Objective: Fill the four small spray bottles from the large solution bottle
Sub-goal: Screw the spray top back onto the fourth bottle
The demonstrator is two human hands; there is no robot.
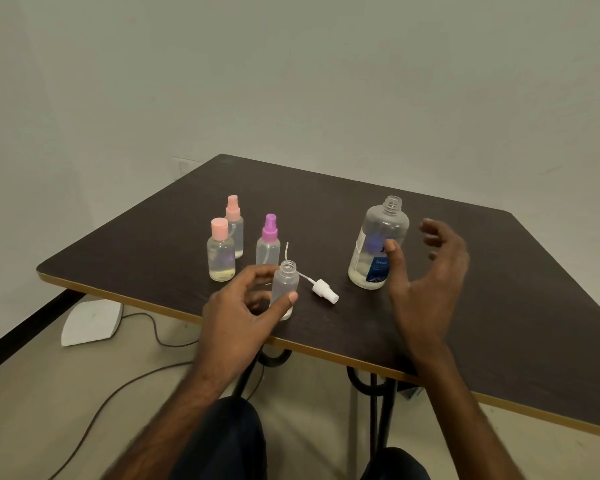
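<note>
My left hand (243,306) holds an uncapped small clear bottle (284,282) upright on the dark table (465,306), thumb and fingers curled round it. Its white spray head (324,291) with a thin tube lies on the table just to the right. The large solution bottle (374,244), uncapped with a blue label, stands upright with a little liquid at the bottom. My right hand (426,271) hovers open beside it, thumb near the label, gripping nothing. Two pink-topped bottles (221,251) (234,226) and a purple-topped bottle (268,242) stand at the left.
The table's front edge (326,351) runs close to my left hand. A white object (90,322) and cables (153,341) lie on the floor at the left. My knees show below the table.
</note>
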